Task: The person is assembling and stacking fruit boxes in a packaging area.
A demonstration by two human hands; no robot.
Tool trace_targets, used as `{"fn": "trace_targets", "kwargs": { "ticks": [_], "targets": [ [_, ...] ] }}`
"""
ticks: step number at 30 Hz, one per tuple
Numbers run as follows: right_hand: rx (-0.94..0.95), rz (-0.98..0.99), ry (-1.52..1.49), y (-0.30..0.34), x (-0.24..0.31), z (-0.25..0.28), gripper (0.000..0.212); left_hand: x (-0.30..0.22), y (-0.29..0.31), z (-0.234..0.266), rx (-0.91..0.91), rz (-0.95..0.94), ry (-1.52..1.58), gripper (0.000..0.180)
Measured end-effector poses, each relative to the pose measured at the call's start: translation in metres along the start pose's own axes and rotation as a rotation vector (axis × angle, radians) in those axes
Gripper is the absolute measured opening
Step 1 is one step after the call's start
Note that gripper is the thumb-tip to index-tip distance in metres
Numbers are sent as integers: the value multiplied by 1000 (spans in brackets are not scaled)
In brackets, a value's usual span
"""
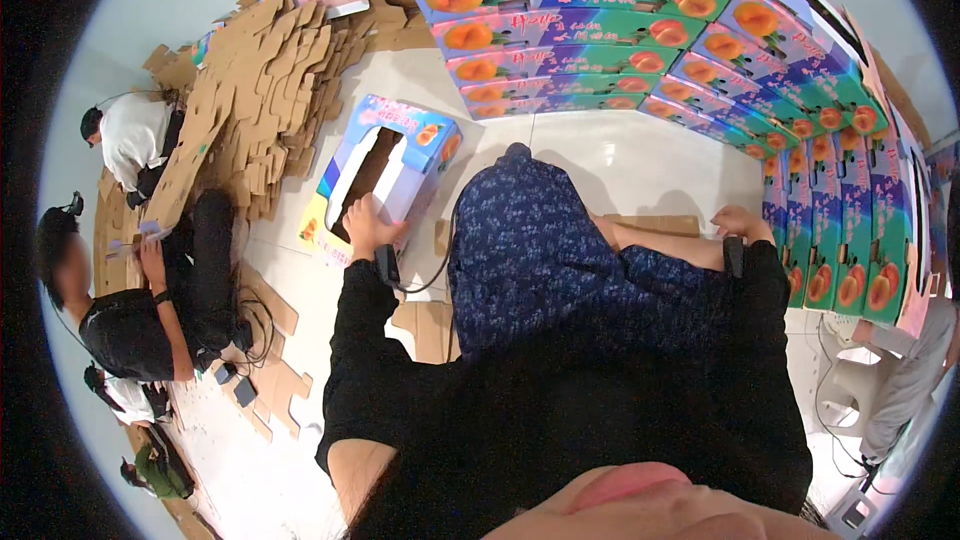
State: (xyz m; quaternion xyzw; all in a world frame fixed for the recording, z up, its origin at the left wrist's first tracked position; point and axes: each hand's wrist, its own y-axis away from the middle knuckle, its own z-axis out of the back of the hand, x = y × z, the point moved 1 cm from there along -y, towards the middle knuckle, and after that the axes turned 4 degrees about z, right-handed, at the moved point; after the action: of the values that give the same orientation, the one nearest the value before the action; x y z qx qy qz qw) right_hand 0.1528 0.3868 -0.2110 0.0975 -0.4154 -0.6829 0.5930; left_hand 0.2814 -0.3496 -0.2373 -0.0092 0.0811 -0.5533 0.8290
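A printed cardboard fruit box (428, 162) with peach pictures and a long cut-out opening in its top stands on the floor, ahead and to my left. My left hand (368, 226) holds it at the near end, fingers at the opening's edge and thumb to the right. My right hand (738, 221) is off to the right, beside my bent leg, with its fingers apart and nothing seen in them. The nearest things to it are the stacked printed boxes (800, 195).
Tall stacks of matching boxes (560, 30) curve from ahead to my right. A large pile of flat brown cardboard (265, 80) lies at the far left, with loose pieces (270, 340) nearer. Other people (130, 325) sit on the left. A stool (850, 390) stands at right.
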Motion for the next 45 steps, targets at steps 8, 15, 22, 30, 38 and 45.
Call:
{"fn": "trace_targets", "kwargs": {
  "ticks": [8, 15, 22, 30, 38, 45],
  "targets": [
    [-251, 279, 101, -14, -21, 2, 33, -42, 47, 64, -438, -66, 75, 87],
    [-514, 665, -83, 75, 111, 23, 40, -42, 75, 130, -788, -232, -31, 94],
    [-279, 1107, -312, 132, 214, -3, 87, -75, 79, 149, -737, -493, -107, 84],
    [21, 1189, -453, 135, 249, -50, 120, -124, 90, 147, -825, -627, -201, 64],
    [10, 1166, -550, 121, 222, -65, 113, -149, 100, 152, -760, -677, -129, 64],
    [81, 1142, -733, 127, 216, -60, 108, -171, 116, 159, -682, -644, -55, 81]
  ]
}}
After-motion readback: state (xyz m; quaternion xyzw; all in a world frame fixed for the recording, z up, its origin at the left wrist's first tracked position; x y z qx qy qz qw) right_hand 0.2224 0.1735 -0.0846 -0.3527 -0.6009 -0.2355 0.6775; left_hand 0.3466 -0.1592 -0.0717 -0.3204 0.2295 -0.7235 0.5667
